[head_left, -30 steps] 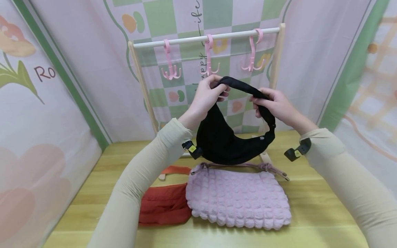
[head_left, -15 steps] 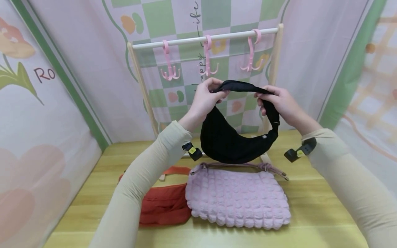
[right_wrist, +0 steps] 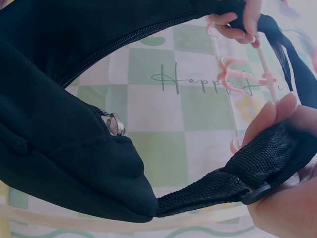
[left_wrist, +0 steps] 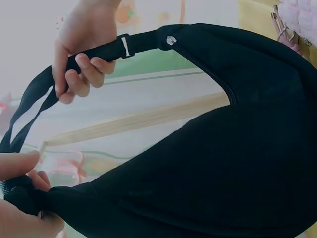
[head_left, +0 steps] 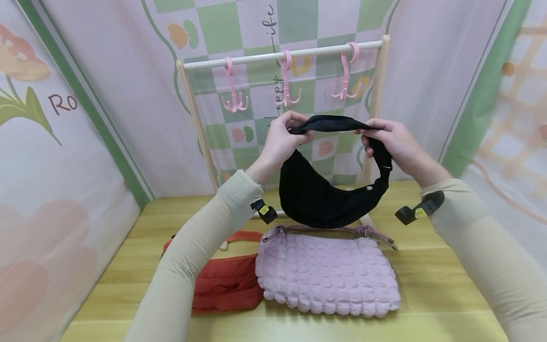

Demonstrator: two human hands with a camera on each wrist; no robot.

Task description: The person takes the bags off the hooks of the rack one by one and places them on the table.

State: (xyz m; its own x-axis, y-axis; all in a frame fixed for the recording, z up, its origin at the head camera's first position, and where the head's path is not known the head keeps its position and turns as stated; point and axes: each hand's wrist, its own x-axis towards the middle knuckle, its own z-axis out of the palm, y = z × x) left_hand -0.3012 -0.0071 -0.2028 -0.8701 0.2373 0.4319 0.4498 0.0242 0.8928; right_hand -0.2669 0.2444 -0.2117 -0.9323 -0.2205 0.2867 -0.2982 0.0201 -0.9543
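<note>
A black crescent-shaped shoulder bag hangs in the air between both hands, in front of the rack. My left hand grips the left end of its strap, thumb and fingers curled round it. Over at the other end, my right hand pinches the strap above its buckle. The strap spans the gap between the hands, and the bag body sags below. A zipper with a metal pull shows in the right wrist view. From the left wrist view, the strap's slider buckle lies beside the right hand.
Behind the bag stands a rack with a white bar and wooden posts. Three pink hooks hang from it. On the wooden table lie a pink puffy bag and a red bag, partly hidden by the left sleeve.
My right hand has moved a little to the right, away from the left hand, and the strap between them now lies more level. The left hand has dropped slightly.
</note>
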